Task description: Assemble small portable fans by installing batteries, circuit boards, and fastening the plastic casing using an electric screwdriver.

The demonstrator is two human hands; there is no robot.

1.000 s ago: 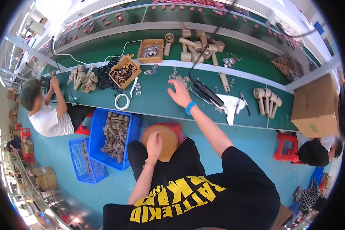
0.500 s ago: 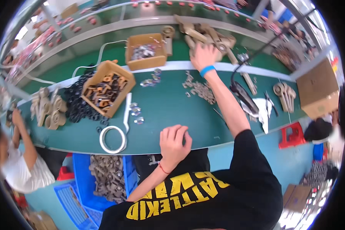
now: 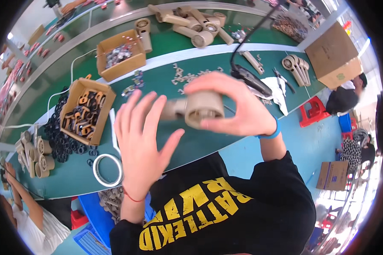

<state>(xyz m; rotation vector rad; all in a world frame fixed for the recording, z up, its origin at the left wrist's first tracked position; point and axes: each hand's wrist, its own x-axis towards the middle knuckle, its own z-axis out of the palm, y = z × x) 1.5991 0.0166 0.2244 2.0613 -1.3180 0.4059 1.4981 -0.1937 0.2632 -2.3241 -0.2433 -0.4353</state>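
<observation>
In front of me, above the green bench (image 3: 181, 151), is a beige plastic housing (image 3: 205, 104) with a round, open-ended head and a handle. My right hand (image 3: 244, 100) grips the head, fingers over its top and thumb at the lower rim. The handle points left toward my left hand (image 3: 138, 140), which is raised with fingers spread. Whether those fingertips touch the handle I cannot tell. Small beige pieces (image 3: 185, 77) lie scattered behind the housing, partly hidden by my right hand.
More beige housings (image 3: 202, 38) are heaped at the back. Cardboard boxes of small parts (image 3: 130, 63) and black-and-orange parts (image 3: 68, 127) stand left, beside black rings (image 3: 57, 138) and a white tape roll (image 3: 98, 170). At right lie a black corded tool (image 3: 255, 83) and pliers (image 3: 281, 76).
My right hand has come back from the heap with a beige housing. My left hand has risen from the bench edge and opened beside it. The view has shifted.
</observation>
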